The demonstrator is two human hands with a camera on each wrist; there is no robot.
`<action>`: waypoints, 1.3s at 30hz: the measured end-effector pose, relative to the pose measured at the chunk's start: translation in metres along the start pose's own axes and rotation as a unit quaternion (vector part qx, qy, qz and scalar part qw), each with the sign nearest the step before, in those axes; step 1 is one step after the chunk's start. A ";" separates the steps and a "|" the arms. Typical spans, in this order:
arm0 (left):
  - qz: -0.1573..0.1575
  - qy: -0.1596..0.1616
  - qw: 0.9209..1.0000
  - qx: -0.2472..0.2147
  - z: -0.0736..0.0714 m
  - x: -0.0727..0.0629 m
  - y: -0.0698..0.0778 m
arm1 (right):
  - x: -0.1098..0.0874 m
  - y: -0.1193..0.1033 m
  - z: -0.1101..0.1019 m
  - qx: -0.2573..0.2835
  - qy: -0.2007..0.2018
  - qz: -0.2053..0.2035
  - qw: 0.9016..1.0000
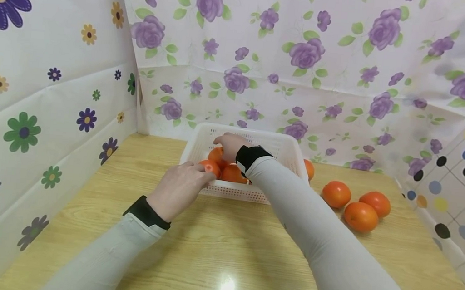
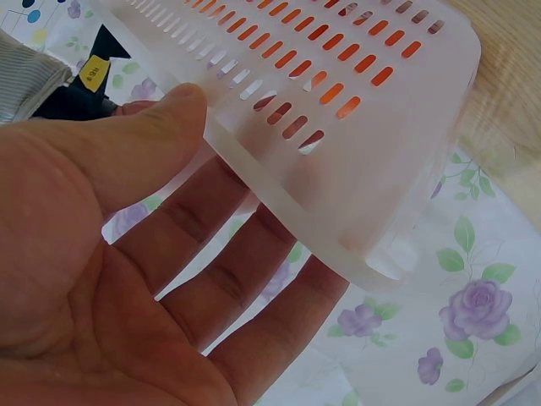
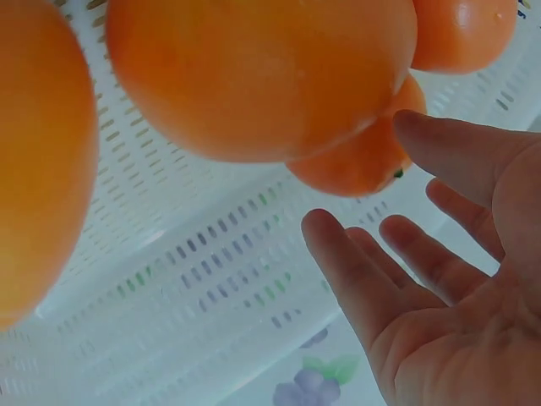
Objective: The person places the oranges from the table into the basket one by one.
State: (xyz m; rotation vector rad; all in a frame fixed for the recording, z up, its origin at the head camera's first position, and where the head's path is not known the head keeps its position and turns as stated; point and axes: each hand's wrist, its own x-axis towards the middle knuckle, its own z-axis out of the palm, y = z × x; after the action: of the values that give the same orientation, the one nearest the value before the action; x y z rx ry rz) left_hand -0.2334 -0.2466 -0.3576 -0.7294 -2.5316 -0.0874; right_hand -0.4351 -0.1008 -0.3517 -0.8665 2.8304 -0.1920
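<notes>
A white perforated plastic basket [image 1: 249, 193] holds several orange-red tomatoes [image 1: 234, 174]. My left hand [image 1: 182, 186] grips its near left rim, the thumb lying on the outer wall [image 2: 372, 194] and the fingers reaching over the edge. Inside the basket, over the tomatoes on its left side, is my right hand [image 1: 234, 146]. The right wrist view shows that hand [image 3: 448, 288] with its fingers spread and nothing held, the thumb beside a tomato [image 3: 351, 165] with a small green stem spot. A larger-looking tomato [image 3: 262, 76] is closer to that camera.
Several tomatoes lie on the wooden table [image 1: 191, 255] right of the basket: one [image 1: 309, 168] partly hidden by its side, others [image 1: 361, 216] grouped farther right. Flower-patterned sheets [image 1: 261, 88] enclose the back and left, with a dotted sheet [image 1: 454, 194] at the right.
</notes>
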 end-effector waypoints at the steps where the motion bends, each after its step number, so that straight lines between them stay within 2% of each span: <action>1: 0.002 0.003 1.000 -0.001 0.000 0.000 0.000 | -0.002 0.001 -0.002 -0.003 0.002 -0.002 1.000; 10: 0.008 0.012 1.000 0.003 0.002 -0.001 0.000 | -0.024 0.013 -0.020 -0.057 0.025 -0.008 0.998; 20: 0.011 0.017 1.000 0.000 0.002 -0.002 0.001 | -0.051 0.029 -0.034 -0.051 0.032 -0.002 0.998; 30: -0.001 0.004 1.000 -0.003 0.001 0.000 0.002 | -0.073 0.047 -0.039 -0.056 0.054 0.000 0.997; 39: 0.000 0.011 1.000 -0.006 0.002 -0.001 0.002 | -0.096 0.053 -0.043 -0.061 0.072 -0.030 0.995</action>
State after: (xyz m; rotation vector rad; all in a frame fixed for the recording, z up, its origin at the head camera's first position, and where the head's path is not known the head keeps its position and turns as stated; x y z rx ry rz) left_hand -0.2324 -0.2451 -0.3598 -0.7300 -2.5126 -0.1091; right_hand -0.3940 -0.0001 -0.3069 -1.0027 2.9787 -0.0938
